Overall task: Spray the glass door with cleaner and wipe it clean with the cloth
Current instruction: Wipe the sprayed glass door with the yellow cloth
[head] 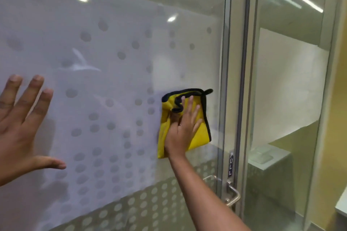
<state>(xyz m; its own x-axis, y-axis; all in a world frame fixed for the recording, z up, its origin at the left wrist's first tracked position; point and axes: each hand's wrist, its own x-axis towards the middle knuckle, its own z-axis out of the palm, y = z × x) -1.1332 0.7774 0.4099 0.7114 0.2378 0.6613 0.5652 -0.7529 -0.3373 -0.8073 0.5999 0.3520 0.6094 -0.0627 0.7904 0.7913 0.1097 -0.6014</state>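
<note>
The left hand (20, 127) is spread wide with fingers splayed, palm toward the frosted glass door with its grey dot pattern (112, 80); whether it touches the pane cannot be told. To its right, well apart, the right hand (181, 129) lies flat with fingers extended, pressing a folded yellow microfibre cloth with black edging (201, 133) against the glass. The cloth shows above and on both sides of that hand. Right of the cloth runs the silver metal door frame (227, 62), and below and to the right of that hand sit a dark vertical "PULL" label (231, 165) and a metal lever handle (231, 195).
</note>
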